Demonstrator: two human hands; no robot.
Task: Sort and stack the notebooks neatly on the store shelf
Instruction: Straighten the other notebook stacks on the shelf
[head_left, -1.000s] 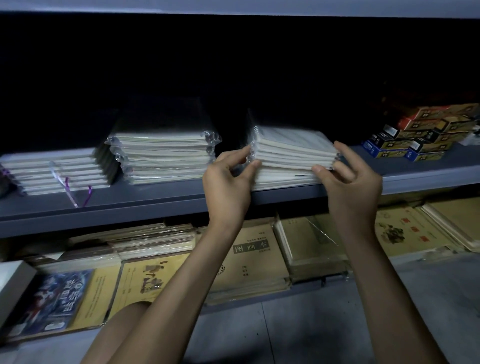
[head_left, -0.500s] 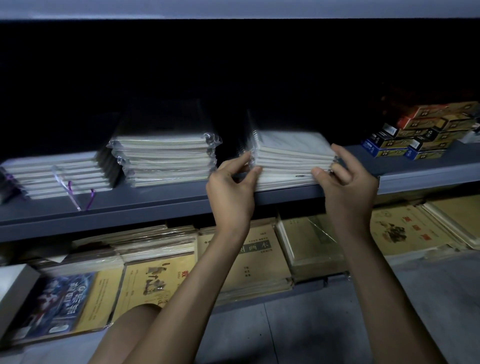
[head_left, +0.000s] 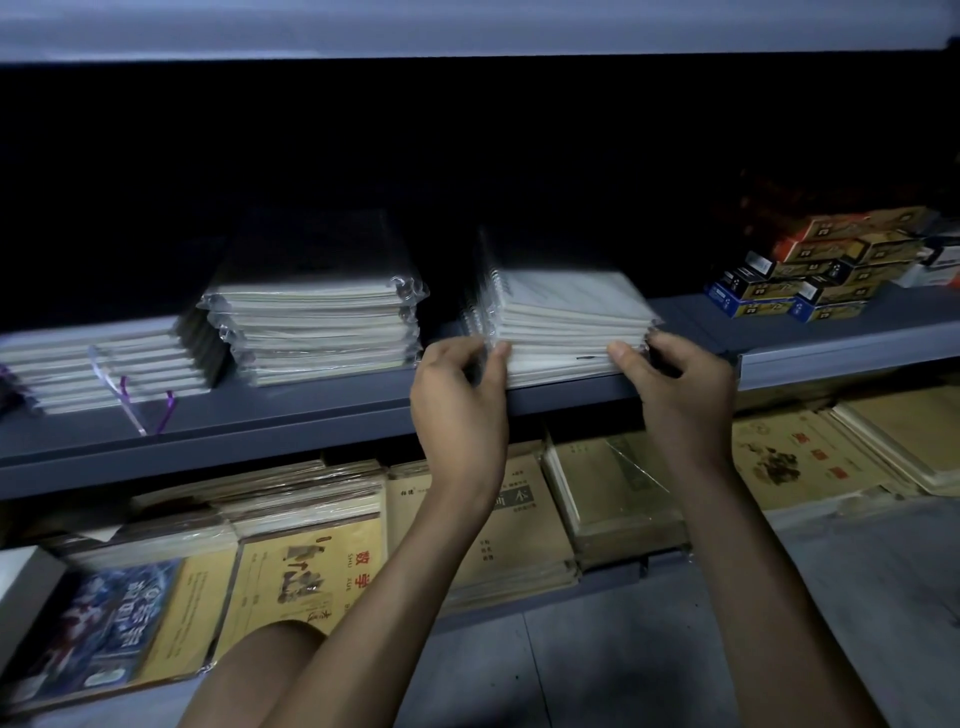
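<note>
Though at shelf (head_left: 311, 415) lip, stack (head_left: 566, 317) gap-flanked.

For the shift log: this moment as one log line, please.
step: aligning | left hand: grips notebook stack at front-left corner | right hand: grips front-right corner | location: grey shelf, near front edge

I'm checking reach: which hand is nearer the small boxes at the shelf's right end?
Right. The right hand grips the right front corner of the spiral notebook stack, on the side toward the boxes; the left hand pinches its left front corner, farther away.
</note>
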